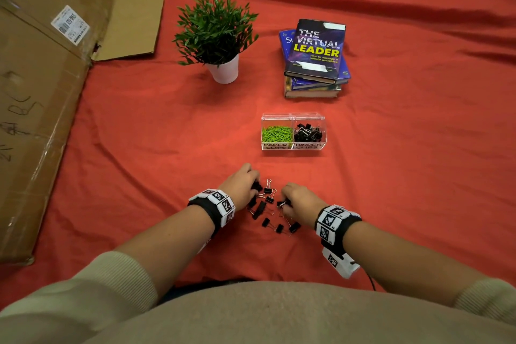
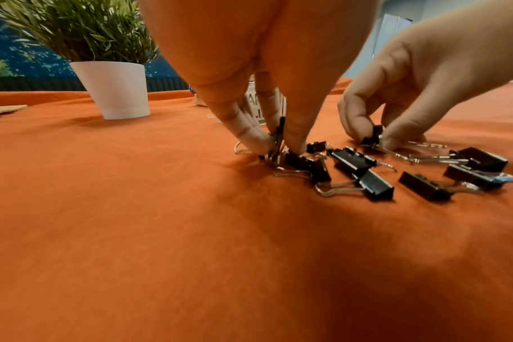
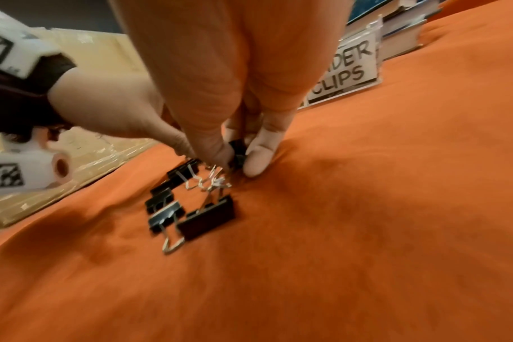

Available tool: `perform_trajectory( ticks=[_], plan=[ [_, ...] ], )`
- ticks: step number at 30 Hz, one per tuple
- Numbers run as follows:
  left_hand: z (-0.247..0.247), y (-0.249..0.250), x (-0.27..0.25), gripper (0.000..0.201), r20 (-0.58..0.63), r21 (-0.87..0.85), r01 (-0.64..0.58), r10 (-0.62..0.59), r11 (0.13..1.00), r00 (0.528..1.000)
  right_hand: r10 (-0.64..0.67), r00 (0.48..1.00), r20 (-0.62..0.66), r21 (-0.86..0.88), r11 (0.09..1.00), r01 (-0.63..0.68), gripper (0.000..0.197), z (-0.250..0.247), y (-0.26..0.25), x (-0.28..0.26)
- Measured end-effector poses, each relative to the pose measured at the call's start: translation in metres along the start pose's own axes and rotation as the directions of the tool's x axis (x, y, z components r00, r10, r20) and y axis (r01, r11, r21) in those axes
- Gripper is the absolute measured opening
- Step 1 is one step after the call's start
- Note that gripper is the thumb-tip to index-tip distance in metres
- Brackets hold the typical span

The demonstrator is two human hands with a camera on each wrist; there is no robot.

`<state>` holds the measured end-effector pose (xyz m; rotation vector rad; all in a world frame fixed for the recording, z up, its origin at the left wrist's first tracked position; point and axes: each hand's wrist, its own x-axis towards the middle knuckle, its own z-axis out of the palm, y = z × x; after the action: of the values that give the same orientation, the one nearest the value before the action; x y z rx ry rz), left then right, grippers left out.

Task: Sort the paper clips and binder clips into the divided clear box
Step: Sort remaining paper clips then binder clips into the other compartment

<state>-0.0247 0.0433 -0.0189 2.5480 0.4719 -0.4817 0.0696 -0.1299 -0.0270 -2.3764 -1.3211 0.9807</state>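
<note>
The left hand [image 1: 242, 188] pinches a black binder clip [image 2: 278, 136] at the left edge of the loose binder clips [image 1: 269, 211] on the red cloth [image 1: 139, 148]. The right hand [image 1: 300, 201] pinches another clip [image 3: 238, 152]. Farther off stands the divided clear box [image 1: 293, 148], already holding green paper clips [image 1: 276, 133] left, binder clips right.

Loose binder clips [image 1: 268, 208] lie between both hands — divided box [image 1: 293, 145] behind, books [image 1: 315, 61] farther back.

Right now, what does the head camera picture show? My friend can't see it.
Two hands, left hand and right hand, pinch black binder clips scattered on a red cloth. Behind sits a clear box holding green paper clips and more binder clips.
</note>
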Motion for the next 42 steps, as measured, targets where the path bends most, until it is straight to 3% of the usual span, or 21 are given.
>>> perform_trajectory(
  ticks=[6,10,14,16,19,23,25,27,29,30,33,36,38,42],
  plan=[
    [-0.004,0.000,0.004,0.025,-0.017,0.006,-0.011,0.012,1.000,1.000,0.224,0.971,-0.084,0.286,0.939,-0.192,0.002,-0.028,0.024,0.005],
    [-0.006,0.005,0.006,0.026,-0.029,-0.002,-0.001,0.001,1.000,1.000,0.307,0.917,-0.254,0.433,0.884,-0.176,0.020,-0.071,0.035,0.018],
    [-0.011,0.013,0.009,0.028,-0.033,-0.040,0.002,-0.004,0.999,0.999,0.308,0.837,-0.453,0.388,0.913,-0.126,0.006,-0.123,0.042,0.040],
    [-0.017,0.022,0.013,0.027,-0.070,-0.087,-0.007,0.001,0.996,0.998,0.276,0.830,-0.485,0.305,0.943,-0.135,0.003,-0.135,0.046,0.049],
    [-0.032,0.040,0.024,0.024,-0.128,-0.222,-0.016,-0.013,0.975,0.992,0.206,0.869,-0.450,0.114,0.978,-0.173,0.008,-0.135,0.054,0.060],
    [-0.057,0.068,0.053,0.020,-0.165,-0.403,-0.031,-0.039,0.915,0.986,0.125,0.950,-0.287,-0.184,0.966,-0.182,0.019,-0.127,0.062,0.068],
    [-0.067,0.081,0.072,0.021,-0.184,-0.438,-0.050,-0.035,0.898,0.982,0.094,0.949,-0.300,-0.231,0.958,-0.168,0.022,-0.124,0.064,0.067],
    [-0.074,0.093,0.090,0.021,-0.219,-0.445,-0.079,-0.023,0.892,0.976,0.048,0.907,-0.419,-0.188,0.972,-0.138,0.021,-0.120,0.065,0.058],
    [-0.078,0.102,0.106,0.021,-0.250,-0.408,-0.097,-0.009,0.908,0.968,0.014,0.879,-0.477,-0.121,0.989,-0.081,0.018,-0.109,0.063,0.045],
    [-0.078,0.106,0.113,0.021,-0.261,-0.396,-0.103,-0.005,0.912,0.965,-0.004,0.896,-0.444,-0.106,0.993,-0.048,0.018,-0.102,0.061,0.038],
    [-0.075,0.111,0.128,0.023,-0.254,-0.376,-0.091,-0.008,0.922,0.967,-0.073,0.974,-0.216,-0.124,0.991,0.046,0.024,-0.072,0.055,0.027],
    [-0.068,0.106,0.135,0.024,-0.203,-0.241,-0.076,0.026,0.967,0.979,-0.105,0.991,-0.088,-0.201,0.976,0.085,0.046,-0.053,0.055,0.030],
    [-0.065,0.101,0.135,0.023,-0.217,-0.080,-0.098,0.079,0.992,0.973,-0.085,0.994,-0.075,-0.254,0.965,0.063,0.047,-0.049,0.053,0.030],
    [-0.053,0.087,0.133,0.022,-0.204,0.152,-0.118,0.148,0.981,0.968,-0.042,0.988,-0.147,-0.236,0.972,0.006,0.026,-0.044,0.053,0.024]
  ],
)
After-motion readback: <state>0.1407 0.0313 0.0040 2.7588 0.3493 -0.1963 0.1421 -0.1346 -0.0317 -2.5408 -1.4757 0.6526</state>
